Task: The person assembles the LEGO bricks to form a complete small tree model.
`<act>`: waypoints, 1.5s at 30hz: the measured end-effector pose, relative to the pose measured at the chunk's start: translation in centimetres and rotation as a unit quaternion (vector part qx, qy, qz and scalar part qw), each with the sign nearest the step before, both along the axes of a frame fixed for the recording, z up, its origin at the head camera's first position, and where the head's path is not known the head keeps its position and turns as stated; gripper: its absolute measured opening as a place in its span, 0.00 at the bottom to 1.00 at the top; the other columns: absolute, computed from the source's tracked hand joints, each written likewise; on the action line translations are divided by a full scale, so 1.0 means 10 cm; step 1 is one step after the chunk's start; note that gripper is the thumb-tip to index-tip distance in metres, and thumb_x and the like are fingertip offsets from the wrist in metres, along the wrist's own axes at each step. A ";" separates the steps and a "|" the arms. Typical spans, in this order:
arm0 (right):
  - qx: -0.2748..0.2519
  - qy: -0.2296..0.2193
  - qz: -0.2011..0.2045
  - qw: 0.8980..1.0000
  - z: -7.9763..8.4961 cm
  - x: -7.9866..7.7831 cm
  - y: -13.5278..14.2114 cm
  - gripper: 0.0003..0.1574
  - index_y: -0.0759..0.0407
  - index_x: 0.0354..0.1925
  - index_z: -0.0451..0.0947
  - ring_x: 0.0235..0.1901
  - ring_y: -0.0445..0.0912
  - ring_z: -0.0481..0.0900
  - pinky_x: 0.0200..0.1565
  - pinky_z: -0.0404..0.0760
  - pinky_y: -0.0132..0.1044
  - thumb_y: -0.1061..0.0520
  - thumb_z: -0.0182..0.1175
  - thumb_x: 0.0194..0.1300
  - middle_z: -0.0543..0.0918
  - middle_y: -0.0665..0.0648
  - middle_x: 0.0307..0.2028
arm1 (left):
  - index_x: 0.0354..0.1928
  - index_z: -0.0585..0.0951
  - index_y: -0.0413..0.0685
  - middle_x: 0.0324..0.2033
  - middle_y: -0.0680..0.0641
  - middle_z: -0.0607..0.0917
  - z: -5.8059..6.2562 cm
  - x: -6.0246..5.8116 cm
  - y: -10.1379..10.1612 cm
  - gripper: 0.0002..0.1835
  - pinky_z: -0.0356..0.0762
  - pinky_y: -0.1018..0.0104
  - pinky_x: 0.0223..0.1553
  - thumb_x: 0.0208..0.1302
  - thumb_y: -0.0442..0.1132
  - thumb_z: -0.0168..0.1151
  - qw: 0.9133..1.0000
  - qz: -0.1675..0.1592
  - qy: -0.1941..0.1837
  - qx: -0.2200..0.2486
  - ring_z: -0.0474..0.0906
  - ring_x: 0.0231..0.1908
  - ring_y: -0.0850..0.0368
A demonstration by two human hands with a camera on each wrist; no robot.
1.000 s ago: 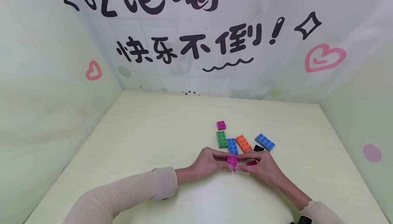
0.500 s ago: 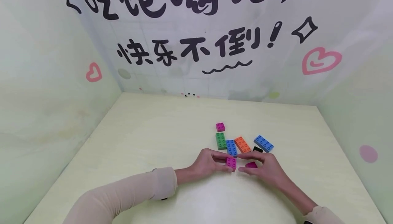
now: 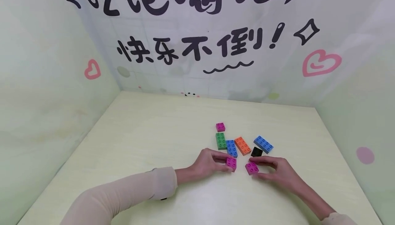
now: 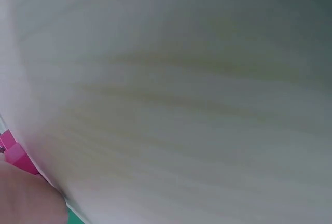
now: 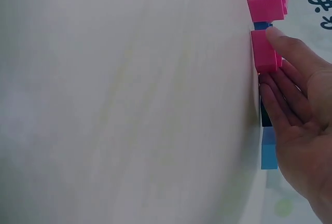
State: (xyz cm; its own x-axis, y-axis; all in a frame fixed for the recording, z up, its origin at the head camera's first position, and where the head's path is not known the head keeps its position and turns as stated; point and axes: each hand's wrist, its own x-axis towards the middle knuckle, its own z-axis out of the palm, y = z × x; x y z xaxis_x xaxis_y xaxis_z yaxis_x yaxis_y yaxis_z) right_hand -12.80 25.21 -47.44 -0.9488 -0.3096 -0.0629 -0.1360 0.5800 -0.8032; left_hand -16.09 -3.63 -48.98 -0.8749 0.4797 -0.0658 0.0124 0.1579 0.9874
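Observation:
My left hand (image 3: 206,165) pinches a pink toy building brick (image 3: 231,163) between thumb and fingers, low over the table. To its right, the thumb and fingers of my right hand (image 3: 282,173) grip a second pink brick (image 3: 252,168). A small gap separates the two bricks. In the right wrist view, the thumb lies on the near side of this pink brick (image 5: 263,53), and the left hand's brick (image 5: 265,3) shows just beyond. Only a corner of the left hand's pink brick (image 4: 19,156) shows in the left wrist view, beside a blurred finger.
Behind the hands lie a blue brick (image 3: 231,148), a green brick (image 3: 220,141), an orange brick (image 3: 242,146), a black brick (image 3: 256,152) and another blue brick (image 3: 263,144). A small pink brick (image 3: 220,127) sits farthest back. Printed walls enclose the pale table (image 3: 154,125).
My right hand has come away from the brick in the left hand, moved right and taken hold of the second pink brick. The left hand stays nearly still with its brick.

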 end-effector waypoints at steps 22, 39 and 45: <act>-0.162 0.047 0.000 0.986 0.33 -0.21 -0.47 0.23 0.50 0.49 0.84 0.46 0.48 0.83 0.42 0.84 0.41 0.53 0.75 0.54 0.85 0.51 0.46 | 0.44 0.89 0.55 0.35 0.60 0.88 0.08 -0.08 0.01 0.20 0.80 0.71 0.43 0.45 0.40 0.81 1.000 0.005 0.023 -0.004 0.85 0.37 0.64; -0.127 0.034 0.008 0.991 0.16 -0.09 -0.61 0.26 0.50 0.50 0.84 0.46 0.44 0.83 0.53 0.78 0.48 0.54 0.77 0.51 0.85 0.48 0.45 | 0.44 0.88 0.55 0.36 0.57 0.88 0.01 0.03 0.01 0.19 0.80 0.71 0.43 0.46 0.38 0.80 1.000 0.003 -0.007 0.011 0.85 0.38 0.63; -0.105 0.049 0.020 0.993 0.19 -0.10 -0.64 0.24 0.48 0.48 0.84 0.44 0.44 0.83 0.53 0.78 0.49 0.51 0.77 0.50 0.86 0.46 0.43 | 0.45 0.88 0.53 0.36 0.57 0.88 0.01 0.02 0.00 0.20 0.80 0.70 0.44 0.45 0.37 0.80 1.000 0.000 -0.018 0.021 0.85 0.38 0.61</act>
State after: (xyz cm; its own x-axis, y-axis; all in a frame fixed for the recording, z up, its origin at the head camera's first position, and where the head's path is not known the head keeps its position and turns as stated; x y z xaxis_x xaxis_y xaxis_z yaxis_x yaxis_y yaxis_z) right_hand -13.85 18.80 -45.54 -0.9341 -0.3429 0.0992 -0.2388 0.3939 -0.8876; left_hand -15.84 -3.61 -48.90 -0.8729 0.4819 -0.0762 -0.0225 0.1163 0.9930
